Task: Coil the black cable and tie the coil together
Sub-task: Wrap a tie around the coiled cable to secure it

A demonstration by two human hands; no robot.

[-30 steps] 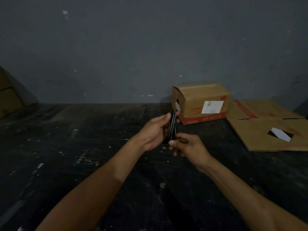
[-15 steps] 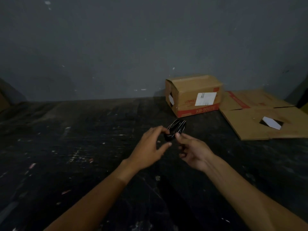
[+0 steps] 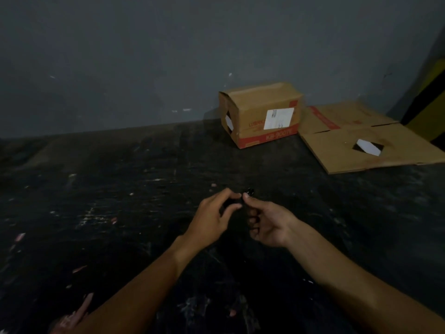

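Note:
The black cable (image 3: 248, 192) is bundled into a small coil, held low over the dark table (image 3: 120, 213) at centre. It is hard to make out against the dark surface, and only its far end shows past my fingertips. My left hand (image 3: 214, 220) pinches the coil between thumb and forefinger. My right hand (image 3: 267, 222) meets it from the right, thumb and forefinger closed on the same bundle, the other fingers curled in. Most of the coil is hidden between the two hands.
A closed cardboard box (image 3: 262, 114) with a red band and white label stands at the back against the grey wall (image 3: 168, 56). Flattened cardboard (image 3: 356, 141) lies to its right. A yellow and black object (image 3: 431, 104) stands at the far right edge.
Both hands have lowered the coil from an upright hold towards the table and closed in around it, so less of the cable shows. The view has shifted left.

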